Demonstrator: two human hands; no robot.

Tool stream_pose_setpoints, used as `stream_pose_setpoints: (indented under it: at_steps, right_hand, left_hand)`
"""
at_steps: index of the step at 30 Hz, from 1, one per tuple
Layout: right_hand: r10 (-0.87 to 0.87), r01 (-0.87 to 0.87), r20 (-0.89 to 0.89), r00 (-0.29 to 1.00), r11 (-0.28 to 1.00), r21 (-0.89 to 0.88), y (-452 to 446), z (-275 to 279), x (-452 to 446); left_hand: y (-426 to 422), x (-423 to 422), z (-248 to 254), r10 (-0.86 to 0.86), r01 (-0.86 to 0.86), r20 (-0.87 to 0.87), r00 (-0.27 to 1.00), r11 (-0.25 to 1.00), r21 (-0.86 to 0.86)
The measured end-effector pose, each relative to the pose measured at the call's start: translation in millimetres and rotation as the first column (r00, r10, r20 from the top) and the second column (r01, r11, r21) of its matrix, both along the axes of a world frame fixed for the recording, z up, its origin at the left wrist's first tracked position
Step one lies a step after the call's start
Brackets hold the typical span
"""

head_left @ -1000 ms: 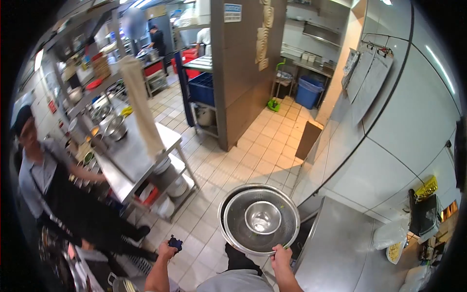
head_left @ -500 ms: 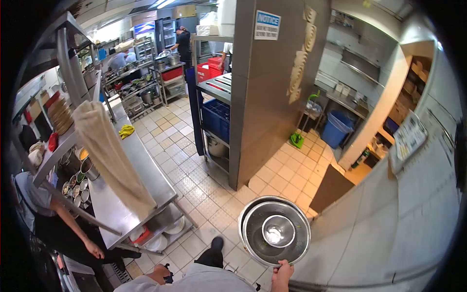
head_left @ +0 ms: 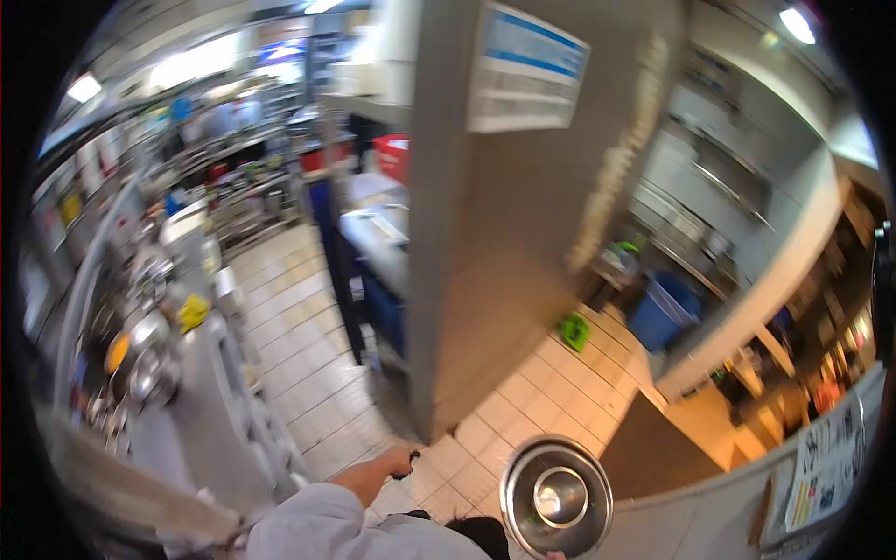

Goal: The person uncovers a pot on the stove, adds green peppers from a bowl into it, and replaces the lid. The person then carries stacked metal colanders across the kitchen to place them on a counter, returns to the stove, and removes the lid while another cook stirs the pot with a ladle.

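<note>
My right hand shows only as a sliver of fingers at the bottom edge. They grip the near rim of a large steel mixing bowl, held out over the floor. A smaller steel bowl sits inside it. Earlier, two large bowls appeared nested under the small one; blur hides whether both rims show now. My left hand reaches forward at lower middle, fingers curled, with a small dark thing at its end that I cannot make out. It is apart from the bowls.
At left runs a steel counter with several metal pots and a yellow cloth. A brown partition stands ahead. Beyond it are a green dustpan-like thing and a blue bin. A brown panel leans at right, near wooden shelving.
The view has moved forward, nearer the partition corner, and blurred. My left hand has swung forward and right. The bowls sit lower in view. The person at left has gone out of view.
</note>
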State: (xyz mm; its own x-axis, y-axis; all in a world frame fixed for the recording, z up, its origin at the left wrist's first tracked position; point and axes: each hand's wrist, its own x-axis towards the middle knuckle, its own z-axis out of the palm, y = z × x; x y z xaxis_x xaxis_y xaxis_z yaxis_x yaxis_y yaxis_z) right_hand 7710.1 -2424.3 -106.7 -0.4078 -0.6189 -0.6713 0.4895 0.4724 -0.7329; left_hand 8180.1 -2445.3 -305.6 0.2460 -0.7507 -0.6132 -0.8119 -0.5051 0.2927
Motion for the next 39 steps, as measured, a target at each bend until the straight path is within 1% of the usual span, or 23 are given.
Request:
stream_pose_setpoints:
  at_steps: [1, 2, 4, 5, 6, 7, 9, 10, 11, 12, 13, 14, 16, 19, 23, 26, 28, 30, 32, 34, 36, 37, 39]
  right_hand:
    - [-0.061, 0.061, 0.012, 0.998, 0.998, -0.001, -29.4, -23.8, -6.4]
    - [-0.118, 0.122, 0.063, 0.991, 0.99, -0.076, -59.8, -130.3, -45.0]
    - [-0.168, 0.169, 0.021, 0.986, 0.983, -0.065, -120.7, -89.7, -24.4]
    - [-0.178, 0.179, 0.02, 0.984, 0.981, -0.074, -151.9, -71.2, -19.3]
    - [-0.181, 0.182, 0.019, 0.983, 0.971, -0.152, -181.2, -74.5, -19.1]
    - [-0.177, 0.177, 0.005, 0.984, 0.976, -0.124, -214.3, -69.2, -21.2]
    - [-0.19, 0.187, -0.021, 0.982, 0.978, -0.095, -292.5, -55.3, -23.7]
    - [-0.226, 0.222, -0.036, 0.973, 0.971, -0.089, -331.7, -52.4, -24.5]
    - [-0.198, 0.195, -0.022, 0.98, 0.975, -0.112, -371.6, -62.3, -29.8]
    - [-0.189, 0.186, -0.011, 0.982, 0.973, -0.137, -398.4, -69.0, -38.0]
    - [-0.201, 0.198, -0.019, 0.979, 0.975, -0.102, -430.1, -39.2, -35.7]
    - [-0.199, 0.197, -0.028, 0.98, 0.979, -0.062, -469.7, -13.3, -31.1]
    - [-0.224, 0.222, 0.001, 0.975, 0.964, -0.149, -538.7, -35.1, -33.2]
    - [-0.212, 0.211, 0.018, 0.977, 0.958, -0.194, -643.3, -23.7, -48.2]
    - [-0.242, 0.242, 0.034, 0.97, 0.933, -0.267, -787.5, -20.7, -45.7]
    - [-0.271, 0.271, 0.037, 0.962, 0.927, -0.261, -885.4, 4.8, -40.4]
    - [-0.276, 0.28, 0.057, 0.96, 0.913, -0.296, -947.1, 7.9, -43.1]
    - [-0.294, 0.299, 0.065, 0.954, 0.904, -0.304, -1004.4, 17.3, -48.3]
    - [-0.314, 0.299, 0.007, 0.949, 0.897, -0.325, -1061.0, 22.3, -56.8]
    - [-0.283, 0.269, 0.012, 0.959, 0.897, -0.352, -1115.1, 27.7, -66.4]
    - [-0.292, 0.288, 0.056, 0.955, 0.861, -0.42, -1174.9, 35.1, -68.8]
    - [-0.268, 0.266, 0.056, 0.962, 0.865, -0.425, -1208.8, 24.6, -76.3]
    - [-0.268, 0.248, 0.024, 0.963, 0.851, -0.463, -1279.0, 15.3, -83.7]
  left_hand:
    - [-48.3, -4.3, 5.8, -0.019, 0.017, -0.024, 1.0, 0.994, -0.108]
    - [-98.0, -12.4, 9.2, -0.048, 0.035, -0.056, 0.997, 0.976, -0.215]
    - [-176.6, -22.3, 18.8, -0.114, 0.055, -0.17, 0.979, 0.947, -0.317]
    - [-208.1, -27.0, 25.9, -0.12, 0.065, -0.179, 0.976, 0.956, -0.285]
    - [-235.9, -30.1, 25.2, -0.13, 0.091, -0.165, 0.978, 0.97, -0.226]
    - [-260.5, -33.3, 21.0, -0.13, 0.105, -0.151, 0.98, 0.98, -0.168]
    - [-293.0, -31.3, 11.4, -0.09, 0.079, -0.052, 0.995, 0.98, -0.181]
    - [-313.6, -30.0, 14.2, 0.044, -0.043, -0.08, 0.996, 0.999, 0.011]
    - [-326.5, -23.4, 4.3, -0.024, 0.015, -0.066, 0.998, 0.991, -0.136]
    - [-340.3, -21.5, 11.5, -0.11, 0.109, -0.114, 0.987, 0.994, -0.018]
    - [-348.2, -14.9, -6.6, -0.009, 0.007, -0.063, 0.998, 1.0, -0.029]
    - [-364.0, -12.9, -3.6, 0.021, -0.031, -0.131, 0.991, 0.997, -0.07]
    - [-425.9, -20.1, 4.0, 0.12, -0.124, -0.146, 0.982, 0.992, -0.02]
    - [-522.8, -45.3, 4.2, 0.229, -0.226, -0.117, 0.966, 0.973, 0.039]
    - [-654.1, -68.1, -7.7, 0.27, -0.261, -0.13, 0.954, 0.962, 0.078]
    - [-751.0, -77.9, -10.0, 0.288, -0.274, -0.141, 0.947, 0.955, 0.112]
    - [-812.5, -88.8, -4.4, 0.292, -0.273, -0.153, 0.944, 0.952, 0.135]
    - [-870.5, -101.6, 4.1, 0.278, -0.258, -0.193, 0.941, 0.958, 0.122]
    - [-933.3, -111.7, 12.1, 0.202, -0.201, -0.275, 0.94, 0.979, 0.032]
    - [-994.5, -111.8, 16.0, 0.15, -0.184, -0.333, 0.931, 0.98, -0.071]
    - [-1037.0, -117.7, 23.8, 0.243, -0.301, -0.377, 0.894, 0.948, -0.104]
    - [-1056.7, -122.9, 24.9, 0.282, -0.355, -0.402, 0.871, 0.927, -0.119]
    - [-1087.3, -96.9, -46.8, 0.144, -0.221, -0.322, 0.936, 0.951, -0.215]
